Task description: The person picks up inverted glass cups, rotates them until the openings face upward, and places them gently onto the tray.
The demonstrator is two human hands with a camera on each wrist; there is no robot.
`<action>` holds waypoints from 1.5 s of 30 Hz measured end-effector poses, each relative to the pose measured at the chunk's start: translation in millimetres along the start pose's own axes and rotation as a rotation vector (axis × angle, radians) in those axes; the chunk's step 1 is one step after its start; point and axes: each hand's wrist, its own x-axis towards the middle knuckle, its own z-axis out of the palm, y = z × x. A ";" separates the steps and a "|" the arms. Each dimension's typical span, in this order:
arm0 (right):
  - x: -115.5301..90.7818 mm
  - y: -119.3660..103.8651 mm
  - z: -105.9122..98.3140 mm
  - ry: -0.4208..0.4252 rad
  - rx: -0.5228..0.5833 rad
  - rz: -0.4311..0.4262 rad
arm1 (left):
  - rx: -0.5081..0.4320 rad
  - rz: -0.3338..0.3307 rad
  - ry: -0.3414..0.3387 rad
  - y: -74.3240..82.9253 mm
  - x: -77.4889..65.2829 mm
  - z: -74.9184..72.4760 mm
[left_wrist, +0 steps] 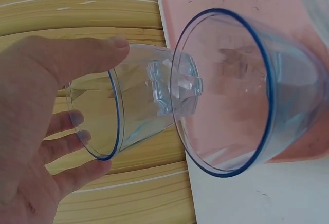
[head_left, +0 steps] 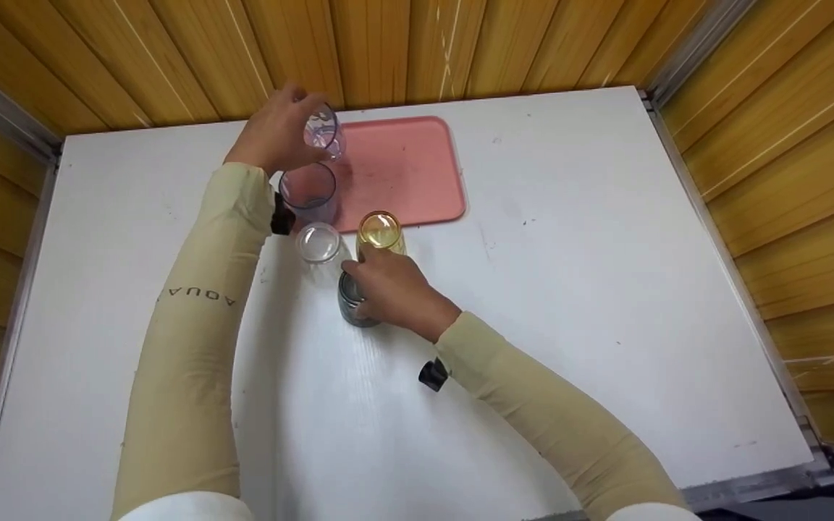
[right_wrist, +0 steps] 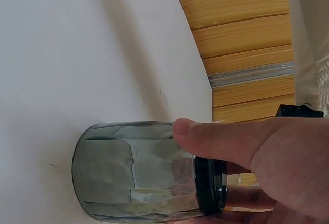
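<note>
Clear, blue-rimmed, plastic-looking tumbler (head_left: 326, 134) in left hand (head_left: 276, 132), thumb and fingers clamped round rim, I'd guess for steady hold. Pink rectangular tray (head_left: 404, 174) right of hand. Right hand (head_left: 401, 291) clamped on upside-down smoky-grey glass (head_left: 350, 310), likely inverted for stability; yellow-tinted glass (head_left: 379, 229) just beyond.

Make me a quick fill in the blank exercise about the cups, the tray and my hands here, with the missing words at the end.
1. The left hand holds a see-through cup whose rim is colored ____.
2. In the head view, just right of the clear glass and above the dark-tinted glass in the right hand, is a third glass tinted ____.
3. The tray on the white table is colored ____.

Missing words: blue; yellow; pink.
</note>
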 end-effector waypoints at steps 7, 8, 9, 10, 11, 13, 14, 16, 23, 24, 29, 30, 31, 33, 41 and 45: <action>0.2 -1.0 2.2 -0.010 -0.009 0.003 | 0.006 -0.027 -0.009 -6.0 2.4 2.2; 0.2 -1.0 2.4 -0.010 -0.013 0.002 | 0.003 -0.034 -0.009 -7.2 2.8 2.4; 0.2 -0.8 2.7 -0.010 -0.015 0.002 | -0.001 -0.040 -0.010 -8.3 3.3 2.7; 0.2 -0.8 2.7 -0.009 -0.015 0.001 | -0.006 -0.048 -0.012 -9.5 3.9 3.0; 0.2 -0.8 2.7 -0.010 -0.017 0.000 | -0.013 -0.058 -0.014 -10.6 4.4 3.3; 0.2 -0.8 2.5 -0.016 -0.015 -0.001 | -0.027 -0.081 -0.020 -12.8 5.3 4.1; 0.2 -0.7 2.4 -0.020 -0.013 -0.001 | -0.035 -0.090 -0.024 -13.6 5.7 4.5; 0.2 -0.6 2.2 -0.028 -0.006 -0.001 | -0.047 -0.107 -0.031 -14.6 6.3 5.2; -0.1 0.5 2.1 -0.041 0.005 -0.002 | -0.053 -0.134 -0.056 -12.8 10.5 8.0; 0.0 0.6 2.1 -0.042 0.006 -0.003 | -0.053 -0.137 -0.060 -12.4 11.5 8.4; 0.1 0.7 2.0 -0.043 0.006 -0.002 | -0.041 -0.143 -0.075 -11.2 15.5 10.8; 0.1 0.9 2.0 -0.042 0.004 -0.003 | -0.039 -0.141 -0.077 -11.0 16.3 11.0; -0.1 0.9 1.9 -0.041 0.002 -0.003 | -0.035 -0.138 -0.078 -10.8 17.0 11.3; -0.3 1.1 1.8 -0.041 -0.001 -0.004 | -0.028 -0.128 -0.077 -10.6 18.3 11.8; 0.1 2.2 2.5 -0.035 -0.026 -0.012 | -0.010 -0.119 -0.086 -12.3 21.5 13.4; 0.4 2.4 2.6 -0.049 -0.025 -0.006 | -0.008 -0.123 -0.091 -13.9 23.0 14.0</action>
